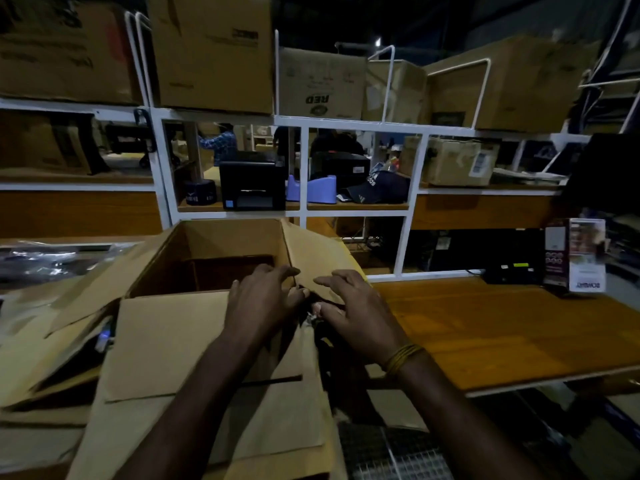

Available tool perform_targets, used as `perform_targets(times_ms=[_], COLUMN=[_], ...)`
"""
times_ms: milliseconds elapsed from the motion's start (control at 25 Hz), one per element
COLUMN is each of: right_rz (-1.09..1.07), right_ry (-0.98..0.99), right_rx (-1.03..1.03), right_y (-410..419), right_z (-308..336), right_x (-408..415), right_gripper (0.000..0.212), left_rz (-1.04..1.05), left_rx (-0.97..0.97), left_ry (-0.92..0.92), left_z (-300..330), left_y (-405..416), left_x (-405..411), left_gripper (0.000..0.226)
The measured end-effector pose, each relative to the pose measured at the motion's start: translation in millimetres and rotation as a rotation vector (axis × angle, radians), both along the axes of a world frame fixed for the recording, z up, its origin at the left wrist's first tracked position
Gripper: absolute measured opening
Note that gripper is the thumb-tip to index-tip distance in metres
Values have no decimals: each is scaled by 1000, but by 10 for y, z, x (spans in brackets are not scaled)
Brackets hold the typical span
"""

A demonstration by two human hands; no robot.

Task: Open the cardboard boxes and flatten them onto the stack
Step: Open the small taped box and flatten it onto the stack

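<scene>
An open brown cardboard box (194, 258) stands in front of me with its top flaps spread outward and nothing visible inside. My left hand (263, 303) grips the near right corner of the box, fingers curled over the edge. My right hand (353, 306) grips the split cardboard on the other side of that same corner, thumb against the torn seam. The corner seam between my hands is parted. To the left lies a stack of flattened cardboard (41, 358), partly under the box's left flap.
A wooden table (502, 334) extends to the right, with a small printed carton (576, 258) standing on it. Behind is a white shelf frame (304, 168) holding a black printer (254, 183), a blue tape dispenser (318, 190), a cap and big boxes.
</scene>
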State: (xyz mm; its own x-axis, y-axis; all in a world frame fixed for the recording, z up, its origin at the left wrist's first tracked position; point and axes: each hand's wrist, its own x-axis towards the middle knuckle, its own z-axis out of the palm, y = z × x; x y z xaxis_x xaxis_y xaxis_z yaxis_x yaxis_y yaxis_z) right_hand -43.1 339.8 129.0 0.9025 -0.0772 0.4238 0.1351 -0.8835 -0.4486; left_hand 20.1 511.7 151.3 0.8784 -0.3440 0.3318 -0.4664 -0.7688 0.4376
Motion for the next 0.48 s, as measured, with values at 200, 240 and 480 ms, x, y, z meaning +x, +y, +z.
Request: perform_targets(times_ms=[200,240,480], right_rz=[109,140,237], right_ry=[9,-2,-51], right_rx=[9,13,76], right_y=[-383,-409,-146], right_z=[4,14,136], right_x=[-103,-99,120], right_gripper=[45,44,36], left_rz=[111,135,217], left_rx=[21,10,-14], left_ry=[-14,-9,-18], left_z=[-32,-25,146], left_y=[-304,-317,-168], left_x=[-186,-208,-148], left_gripper=[53,52,40])
